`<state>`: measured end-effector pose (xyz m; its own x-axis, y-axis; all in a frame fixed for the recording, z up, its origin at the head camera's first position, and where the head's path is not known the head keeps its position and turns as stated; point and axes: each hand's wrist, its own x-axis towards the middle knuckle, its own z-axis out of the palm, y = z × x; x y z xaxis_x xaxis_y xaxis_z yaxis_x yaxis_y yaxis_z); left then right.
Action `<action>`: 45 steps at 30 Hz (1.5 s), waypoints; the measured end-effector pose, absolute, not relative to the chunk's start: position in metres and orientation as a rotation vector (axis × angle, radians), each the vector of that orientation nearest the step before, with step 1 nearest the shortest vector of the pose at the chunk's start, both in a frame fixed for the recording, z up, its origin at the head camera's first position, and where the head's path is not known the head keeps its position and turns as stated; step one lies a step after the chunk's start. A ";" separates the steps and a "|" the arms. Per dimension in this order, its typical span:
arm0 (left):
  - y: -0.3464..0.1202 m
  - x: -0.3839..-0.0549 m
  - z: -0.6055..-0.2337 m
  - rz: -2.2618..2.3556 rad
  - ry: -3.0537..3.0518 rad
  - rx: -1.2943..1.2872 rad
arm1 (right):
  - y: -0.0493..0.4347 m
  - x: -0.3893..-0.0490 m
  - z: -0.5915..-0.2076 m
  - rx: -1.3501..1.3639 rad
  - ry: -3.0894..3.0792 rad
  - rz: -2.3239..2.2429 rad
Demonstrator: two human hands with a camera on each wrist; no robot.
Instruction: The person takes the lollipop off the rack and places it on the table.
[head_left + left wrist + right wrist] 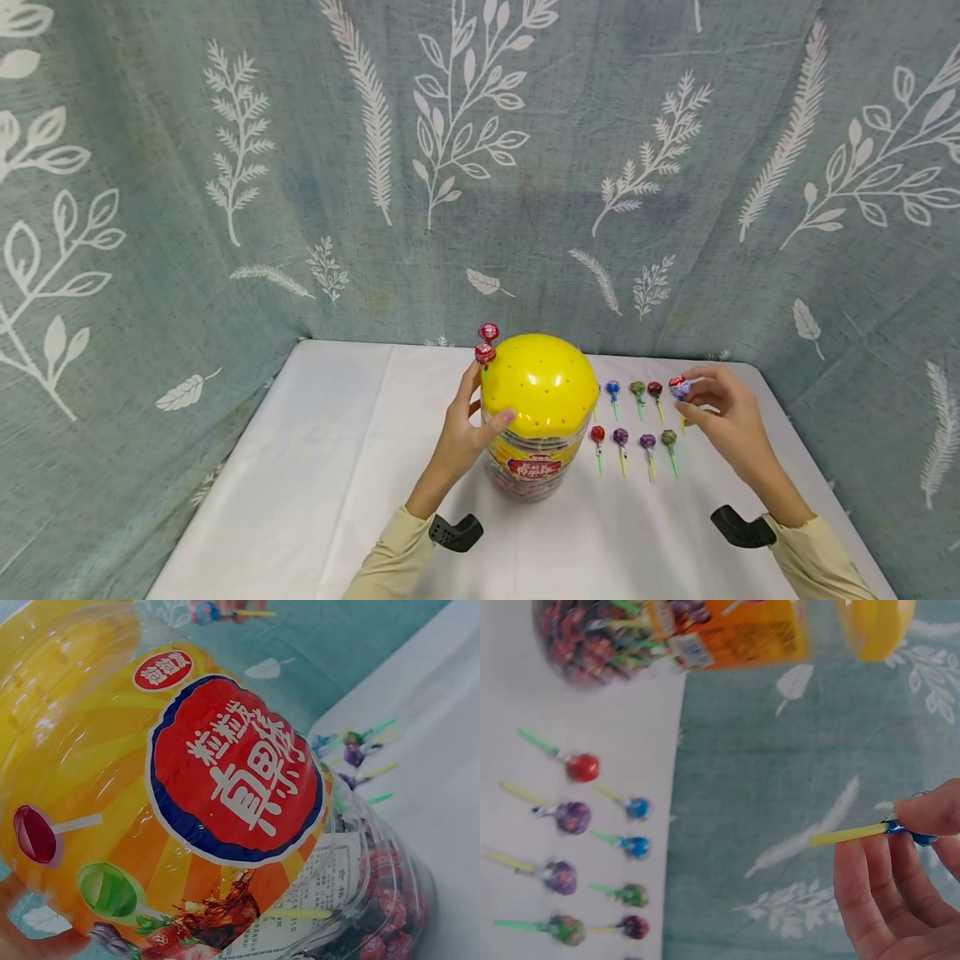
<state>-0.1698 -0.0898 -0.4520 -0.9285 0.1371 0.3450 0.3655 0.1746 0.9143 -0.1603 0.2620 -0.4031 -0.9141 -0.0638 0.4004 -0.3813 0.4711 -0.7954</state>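
A clear candy jar [534, 467] with a domed yellow lid [536, 375] stands on the table; small holes dot the lid. My left hand [462, 433] grips its left side, thumb on the lid's front. Two red-wrapped lollipops [486, 353] stick up at the lid's left edge, near those fingertips; how they are held there is hidden. My right hand [727, 417], right of the jar, pinches a lollipop [915, 838] by its blue wrapped head, the yellow stick [847, 835] pointing out. Through the jar's wall, many red-wrapped sweets [390, 900] show in the left wrist view.
Two rows of lollipops lie on the white table [337, 467] right of the jar, among them a red one [597, 434], a blue one [613, 388] and a green one [669, 437]. A leaf-patterned curtain [300, 167] stands behind and at both sides.
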 end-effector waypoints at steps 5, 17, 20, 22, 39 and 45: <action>-0.090 -0.169 -0.451 -1.860 -2.259 -0.485 | 0.266 -0.158 -0.408 0.309 -2.451 1.405; -0.091 -0.170 -0.449 -1.908 -2.234 -0.505 | 0.287 -0.168 -0.442 0.079 -2.542 1.375; -0.091 -0.170 -0.448 -1.928 -2.231 -0.511 | 0.291 -0.169 -0.447 0.026 -2.558 1.380; -0.092 -0.170 -0.447 -1.936 -2.228 -0.506 | 0.295 -0.172 -0.453 0.004 -2.566 1.388; -0.091 -0.170 -0.445 -1.938 -2.213 -0.469 | 0.370 -0.229 -0.598 -0.118 -2.522 1.402; -0.090 -0.169 -0.445 -1.949 -2.229 -0.471 | 0.342 -0.203 -0.552 -0.278 -2.587 1.428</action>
<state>-0.1685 -0.0898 -0.4452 -0.9407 0.1395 0.3093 0.3252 0.1102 0.9392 -0.2033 0.3415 -0.5516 -0.9676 0.2451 0.0611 0.0790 0.5231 -0.8486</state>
